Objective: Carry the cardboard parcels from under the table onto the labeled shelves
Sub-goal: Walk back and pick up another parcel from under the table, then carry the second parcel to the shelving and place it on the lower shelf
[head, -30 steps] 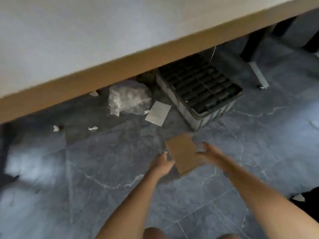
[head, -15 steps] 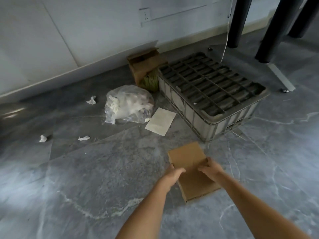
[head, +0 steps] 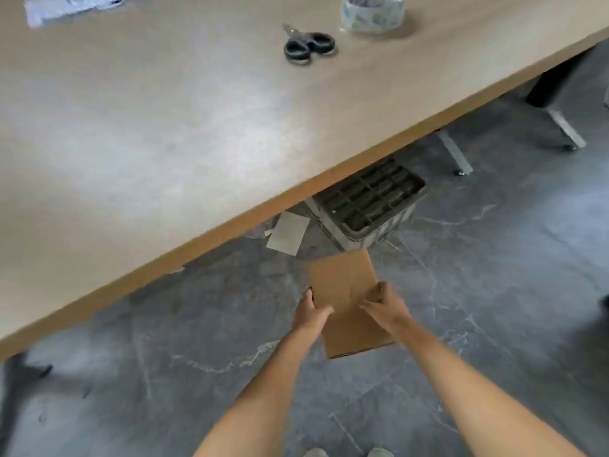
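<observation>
We hold 1 flat brown cardboard parcel [head: 346, 291] between both hands, above the grey marbled floor [head: 494, 291] just outside the edge of the beige wooden table [head: 164, 127]. Our left hand [head: 311, 311] grasps its left edge; our right hand [head: 382, 303] grasps its right edge, fingers on top. A grey plastic grid crate [head: 369, 202] sits partly under the table, beside a pale sheet of paper [head: 288, 232]. Black-handled scissors [head: 308, 46] lie on the tabletop.

Dark slatted plastic crate [head: 369, 206]: far half hidden under the pale wooden worktop [head: 164, 127].
White printed papers [head: 72, 6]: cut by top edge, print blurred.
Clear plastic container [head: 372, 13]: top cut off.
Flat brown cardboard parcel [head: 346, 291]: underside unseen.
</observation>
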`<state>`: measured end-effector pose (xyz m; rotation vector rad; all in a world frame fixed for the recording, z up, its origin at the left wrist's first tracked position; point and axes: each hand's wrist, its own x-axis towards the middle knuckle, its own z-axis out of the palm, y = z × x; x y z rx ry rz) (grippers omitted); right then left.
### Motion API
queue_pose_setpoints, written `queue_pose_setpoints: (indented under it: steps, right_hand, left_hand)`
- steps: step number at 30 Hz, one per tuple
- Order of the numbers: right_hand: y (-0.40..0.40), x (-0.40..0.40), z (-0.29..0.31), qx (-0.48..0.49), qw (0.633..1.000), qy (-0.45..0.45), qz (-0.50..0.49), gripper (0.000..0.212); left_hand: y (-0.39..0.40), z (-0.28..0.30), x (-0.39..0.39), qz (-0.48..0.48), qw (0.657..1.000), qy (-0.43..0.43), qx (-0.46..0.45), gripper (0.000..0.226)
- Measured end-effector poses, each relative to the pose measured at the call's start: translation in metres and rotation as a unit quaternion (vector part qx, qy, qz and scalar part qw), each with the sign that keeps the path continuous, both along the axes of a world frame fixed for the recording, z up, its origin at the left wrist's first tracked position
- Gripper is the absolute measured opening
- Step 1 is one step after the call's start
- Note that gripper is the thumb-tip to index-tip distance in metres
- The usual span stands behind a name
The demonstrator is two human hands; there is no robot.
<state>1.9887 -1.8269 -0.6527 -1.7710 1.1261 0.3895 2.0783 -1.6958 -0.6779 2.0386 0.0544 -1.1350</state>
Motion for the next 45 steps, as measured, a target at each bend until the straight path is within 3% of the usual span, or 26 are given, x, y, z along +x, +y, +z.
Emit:
queue_pose_setpoints:
  steps: [6, 10, 14, 27, 31, 37, 41, 45]
  right_hand:
    - [0.009, -0.054, 0.138, 0.016, 1.0, -0.018, -0.02, 0.058]
    - [0.017, -0.089, 0.217, 0.019, 0.997, -0.033, -0.067, 0.06]
    - [0.028, -0.121, 0.282, 0.0, 0.991, -0.058, -0.121, 0.048]
    - [0.141, -0.264, 0.408, -0.029, 0.949, -0.096, -0.3, 0.054]
    - [0.164, -0.31, 0.434, -0.03, 0.919, -0.118, -0.375, 0.059]
    - [0.186, -0.386, 0.467, -0.042, 0.838, -0.195, -0.507, 0.05]
    - [0.205, -0.447, 0.484, -0.074, 0.798, -0.228, -0.553, 0.038]
    - [0.224, -0.515, 0.5, -0.088, 0.752, -0.248, -0.604, 0.045]
  left_hand:
    - [0.011, 0.16, -0.044, -0.02, 0.999, 0.02, -0.024, 0.067]
    - [0.017, 0.237, -0.066, -0.05, 0.997, -0.008, -0.051, 0.055]
    - [0.014, 0.297, -0.084, -0.086, 0.993, -0.029, -0.073, 0.059]
    - [0.08, 0.431, -0.19, -0.22, 0.969, -0.035, -0.105, 0.04]
    - [0.085, 0.456, -0.225, -0.238, 0.964, -0.004, -0.118, 0.035]
    - [0.085, 0.498, -0.292, -0.262, 0.947, 0.063, -0.176, 0.033]
    - [0.086, 0.514, -0.349, -0.32, 0.927, 0.065, -0.184, 0.044]
    - [0.088, 0.533, -0.414, -0.369, 0.905, 0.067, -0.202, 0.05]
